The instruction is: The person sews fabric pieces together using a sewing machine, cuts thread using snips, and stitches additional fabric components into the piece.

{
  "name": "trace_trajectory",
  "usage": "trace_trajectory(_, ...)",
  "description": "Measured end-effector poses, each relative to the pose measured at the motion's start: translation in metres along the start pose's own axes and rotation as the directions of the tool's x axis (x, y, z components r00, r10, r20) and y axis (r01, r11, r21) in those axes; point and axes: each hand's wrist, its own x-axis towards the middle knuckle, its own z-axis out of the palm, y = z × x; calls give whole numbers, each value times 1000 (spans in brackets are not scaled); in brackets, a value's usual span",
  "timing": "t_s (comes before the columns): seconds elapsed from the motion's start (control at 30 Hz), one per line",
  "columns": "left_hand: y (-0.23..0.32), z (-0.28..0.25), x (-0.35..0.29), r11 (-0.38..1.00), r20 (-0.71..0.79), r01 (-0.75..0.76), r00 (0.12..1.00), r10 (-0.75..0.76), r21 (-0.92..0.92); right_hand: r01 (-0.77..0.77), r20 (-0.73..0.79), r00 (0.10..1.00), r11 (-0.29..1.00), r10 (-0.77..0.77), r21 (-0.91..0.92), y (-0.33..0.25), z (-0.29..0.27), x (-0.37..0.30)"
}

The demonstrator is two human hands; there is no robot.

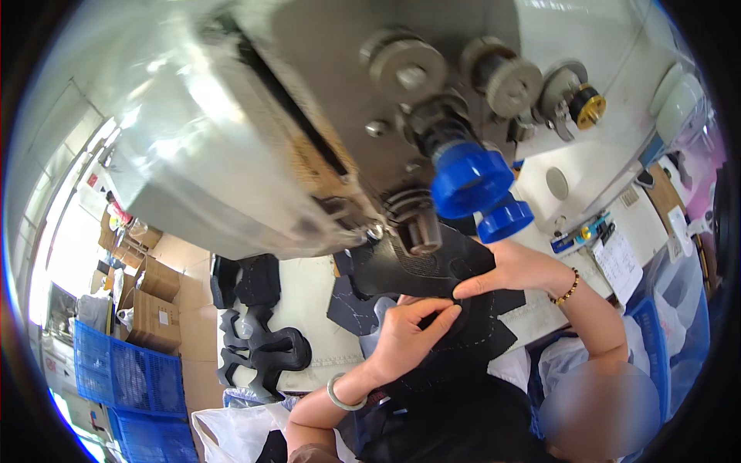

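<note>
Beneath the head of a sewing machine (309, 131), both my hands meet at the edge of a black leather-like cut piece (401, 266). My left hand (409, 332), with a pale bangle at the wrist, pinches the lower edge of this piece between thumb and forefinger. From the right, my right hand (517, 270), wearing a beaded bracelet, grips the same piece with its thumb on top; its other fingers are partly hidden. Under and around my hands lies a black panel (471, 339) with pale dashed lines. The machine's needle area is hidden from me.
Curved black cut pieces (282, 351) lie on the white worktable (328, 297) to the left, near a stack of black pieces (255, 282). Blue knobs (471, 181) jut from the machine. Blue crates (131, 370) and cardboard boxes (154, 316) stand farther left. Paper (617, 262) rests at right.
</note>
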Motion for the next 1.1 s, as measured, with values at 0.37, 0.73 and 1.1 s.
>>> trace_trajectory(0.37,-12,-44,-4,666,-81,-208,924,375,717,-362,31,923,835,384,414,-8,10,-5)
trace_trajectory(0.73,-13,-48,-2,966,-369,-1,924,-98,-258,-339,-43,915,822,401,458,-24,20,-5)
trace_trajectory(1.1,-7,-55,4,979,-382,27,918,-104,-203,-257,-110,931,841,347,476,-21,26,-3)
